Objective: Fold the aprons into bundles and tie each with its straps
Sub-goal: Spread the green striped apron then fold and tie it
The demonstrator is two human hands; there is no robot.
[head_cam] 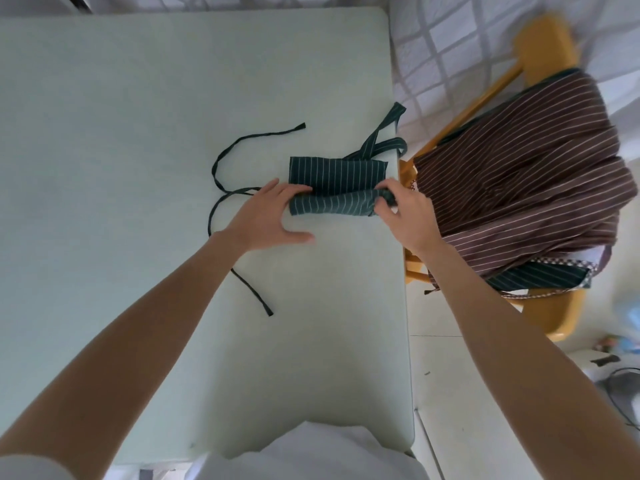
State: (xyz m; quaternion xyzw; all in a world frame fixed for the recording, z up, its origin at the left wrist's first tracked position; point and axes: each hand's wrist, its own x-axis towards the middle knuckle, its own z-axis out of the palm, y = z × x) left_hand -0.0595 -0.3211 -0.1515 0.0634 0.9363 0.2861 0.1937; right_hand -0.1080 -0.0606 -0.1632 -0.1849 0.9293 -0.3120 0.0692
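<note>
Step in hand: the green striped apron (337, 183), already folded to a narrow strip, is judged to be mid-roll; the near part is rolled into a tube, the far part lies flat.
Apron's place: it is laid crosswise on the pale table (138, 98), near the right edge.
Left hand (268, 216): it is set against the left end of the roll, fingers laid straight over it, thumb spread apart on the table; nothing is pinched.
Right hand (403, 216): the right end of the roll is pinched between curled fingers and thumb.
Waist straps (225, 157): two thin dark ties are trailed loose over the table to the left, one passing under the left forearm.
Neck strap (384, 140): a wider striped loop is spread past the far right corner of the bundle.
Next move: the roll is judged to need turning away over the flat part, kept tight at both ends, before the ties are gathered.
Containers: none are seen.
Waiting pile: brown striped aprons (526, 174), with another green one beneath, are heaped on the yellow chair (543, 46) beside the table.
</note>
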